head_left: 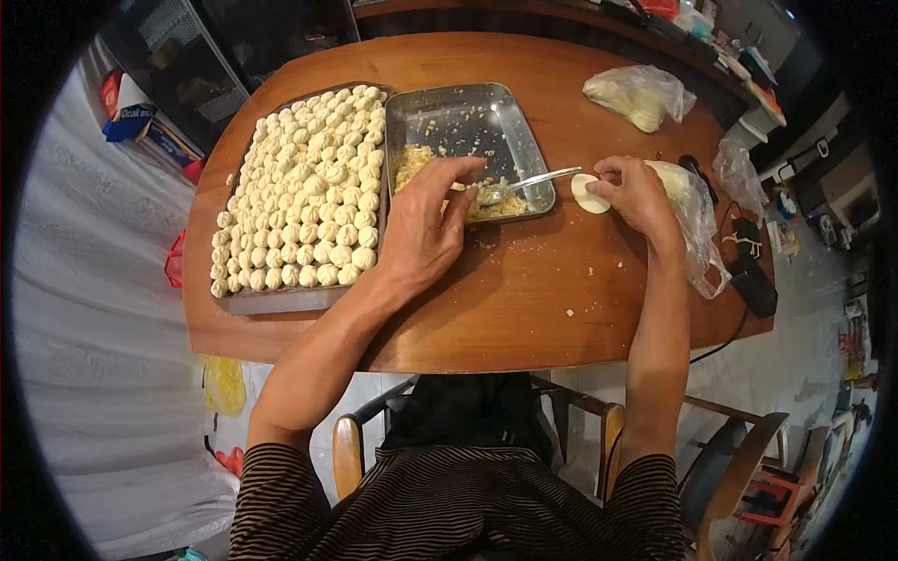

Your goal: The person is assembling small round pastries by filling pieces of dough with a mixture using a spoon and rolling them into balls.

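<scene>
My right hand (641, 196) pinches a round, pale dough wrapper (587, 194) by its edge, just beyond the right side of a metal tray (535, 122). Over the tray's near left part is my left hand (428, 224), its thumb and fingers apart with nothing between them. A spoon (552, 175) rests in the tray, its handle reaching over the rim toward the wrapper. Crumbly yellowish filling (412, 164) lies around the spoon and along the tray's left side, partly hidden by my left hand. To the left, rows of pleated dumplings (309, 187) cover a large tray (290, 301).
A clear bag with pale dough wrappers (645, 98) lies at the far right of the wooden table (505, 309). Another plastic bag (697, 224) is beside my right wrist. A black adapter (753, 285) and cables sit at the right edge. Chairs (739, 467) stand below.
</scene>
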Motion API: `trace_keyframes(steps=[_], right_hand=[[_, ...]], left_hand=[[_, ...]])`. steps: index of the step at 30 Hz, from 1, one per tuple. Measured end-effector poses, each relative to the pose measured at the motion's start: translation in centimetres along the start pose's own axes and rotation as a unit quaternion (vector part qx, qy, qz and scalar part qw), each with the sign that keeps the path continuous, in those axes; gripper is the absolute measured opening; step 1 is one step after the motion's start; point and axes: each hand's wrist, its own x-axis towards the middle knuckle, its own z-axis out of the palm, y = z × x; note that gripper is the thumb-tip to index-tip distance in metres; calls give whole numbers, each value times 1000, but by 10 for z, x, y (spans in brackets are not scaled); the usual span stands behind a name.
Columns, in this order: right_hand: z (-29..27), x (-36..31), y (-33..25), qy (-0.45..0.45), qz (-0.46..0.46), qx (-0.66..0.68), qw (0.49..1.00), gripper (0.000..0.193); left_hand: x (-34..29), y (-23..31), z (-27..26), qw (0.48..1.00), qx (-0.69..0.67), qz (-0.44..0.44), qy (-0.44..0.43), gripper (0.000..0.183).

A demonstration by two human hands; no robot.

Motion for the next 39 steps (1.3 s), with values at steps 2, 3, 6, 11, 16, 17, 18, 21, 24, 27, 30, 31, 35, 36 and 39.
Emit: trace_keyframes(steps=[2, 3, 6, 11, 16, 17, 18, 21, 24, 27, 30, 31, 35, 36, 39], right_hand=[[5, 4, 6, -11, 7, -12, 1000, 33], [7, 5, 10, -16, 10, -17, 1000, 34], [13, 9, 16, -22, 43, 22, 999, 32], [14, 13, 29, -24, 42, 38, 998, 27], [19, 16, 37, -12, 40, 52, 998, 20], [20, 16, 35, -7, 40, 43, 998, 19], [20, 16, 34, -6, 41, 45, 998, 18], [19, 14, 27, -5, 44, 54, 998, 17], [16, 13, 21, -5, 61, 70, 996, 16], [13, 11, 18, -9, 81, 92, 992, 16], [11, 11, 11, -12, 90, 69, 993, 17], [11, 10, 9, -10, 85, 58, 995, 17], [9, 9, 4, -1, 66, 22, 998, 18], [9, 9, 5, 2, 61, 14, 998, 19], [8, 6, 4, 36, 30, -37, 998, 21]], left_hand=[[0, 1, 0, 1000, 2, 7, -2, 32], [0, 1, 0, 1000, 1, 8, -1, 32], [-1, -2, 0, 1000, 5, 12, 4, 33], [-1, 0, 1, 1000, 4, 14, 0, 32], [-1, -2, 1, 1000, -9, 18, 0, 31], [-1, -3, 1, 1000, 1, 30, 1, 32], [-1, -3, 1, 1000, -1, 28, -1, 32], [-2, -3, 0, 1000, -7, 28, -2, 33], [-2, 0, -1, 1000, -16, 6, -11, 33], [-2, -3, 3, 1000, -20, 15, -4, 33], [-3, -3, 1, 1000, -17, 15, -7, 33], [-3, -3, 1, 1000, -18, 14, -6, 33], [-3, -4, 2, 1000, -15, 22, -2, 32], [-3, -3, 2, 1000, -19, 17, -5, 32], [-2, 0, 1, 1000, -22, 8, -11, 32]])
